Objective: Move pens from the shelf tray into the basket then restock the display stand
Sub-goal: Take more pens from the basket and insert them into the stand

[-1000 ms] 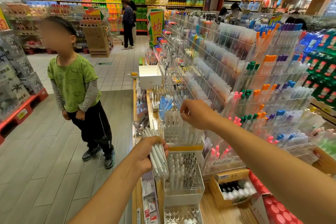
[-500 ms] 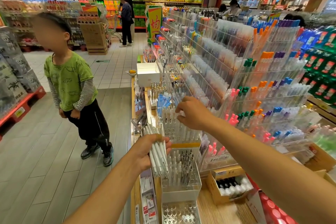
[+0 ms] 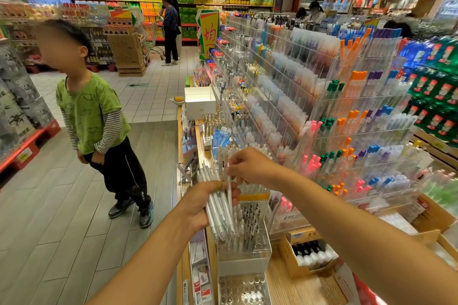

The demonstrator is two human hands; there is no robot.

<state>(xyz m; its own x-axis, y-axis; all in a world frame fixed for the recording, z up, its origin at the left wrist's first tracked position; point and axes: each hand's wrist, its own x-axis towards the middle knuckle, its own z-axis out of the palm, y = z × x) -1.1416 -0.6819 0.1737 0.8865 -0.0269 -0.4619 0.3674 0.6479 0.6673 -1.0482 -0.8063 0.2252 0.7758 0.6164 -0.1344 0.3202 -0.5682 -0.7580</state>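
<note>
My left hand (image 3: 200, 207) is closed around a bundle of white pens (image 3: 218, 215), held upright in front of the clear display stand (image 3: 244, 252). My right hand (image 3: 250, 167) has come back to the bundle and pinches the top of one white pen (image 3: 229, 189) at the bundle's right side. The stand holds upright pens in its upper tiers, and its lowest tier (image 3: 243, 288) shows bare holes. No basket is in view.
A child in a green shirt (image 3: 93, 116) stands in the aisle to the left. Tiered acrylic racks of coloured pens (image 3: 347, 119) fill the right. A cardboard box of bottles (image 3: 309, 254) sits by the stand. A white box (image 3: 199, 101) rests farther along the shelf.
My right hand has drawn back from the stand's upper tier down to the bundle in my left hand and taken hold of one pen. The child has turned slightly.
</note>
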